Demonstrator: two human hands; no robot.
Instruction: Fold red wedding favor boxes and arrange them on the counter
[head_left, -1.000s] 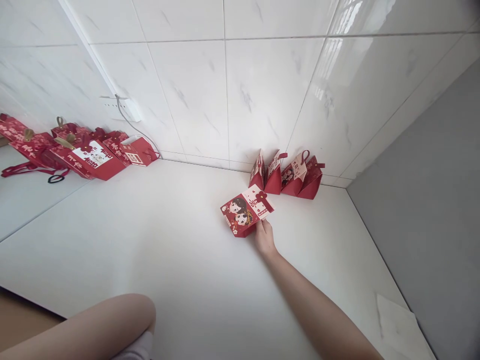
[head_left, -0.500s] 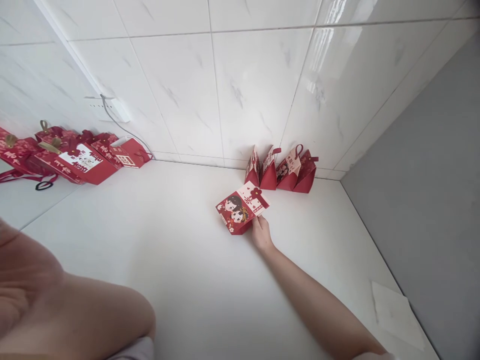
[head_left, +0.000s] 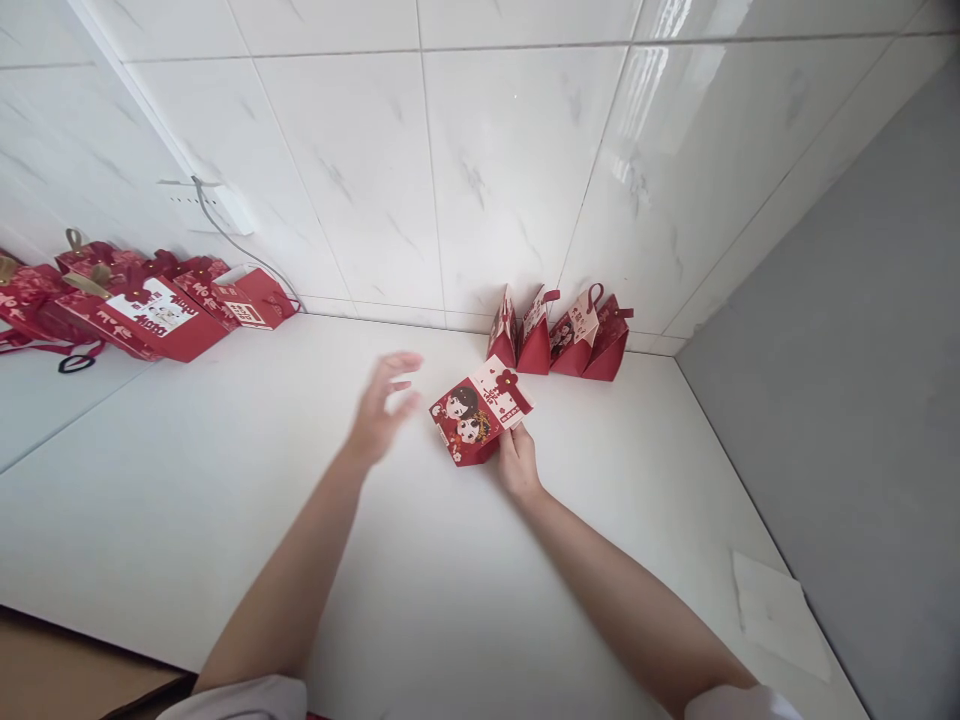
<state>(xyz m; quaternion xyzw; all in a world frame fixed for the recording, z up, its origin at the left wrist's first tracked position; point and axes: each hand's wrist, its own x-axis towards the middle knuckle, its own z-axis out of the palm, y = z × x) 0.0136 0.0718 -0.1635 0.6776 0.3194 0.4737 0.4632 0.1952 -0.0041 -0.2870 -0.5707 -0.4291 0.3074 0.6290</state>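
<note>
A small red gift box point(head_left: 477, 415) with a cartoon couple and a white flap lies on the white surface point(head_left: 225, 470). My right hand point(head_left: 517, 464) grips its near right corner, fingers closed on it. My left hand point(head_left: 381, 407) hovers just left of the box, fingers spread and slightly blurred, not touching it. A short row of folded red gift bags point(head_left: 559, 337) stands against the tiled wall just behind the box.
A pile of red gift boxes and bags point(head_left: 142, 305) lies at the far left by the wall, under a socket with a cable point(head_left: 225, 215). A grey wall point(head_left: 840, 330) bounds the right side. A white sheet point(head_left: 780, 610) lies at the right edge.
My left arm has swung out from the lower left and reached forward to beside the box. My right hand has kept hold of the box, shifting it slightly.
</note>
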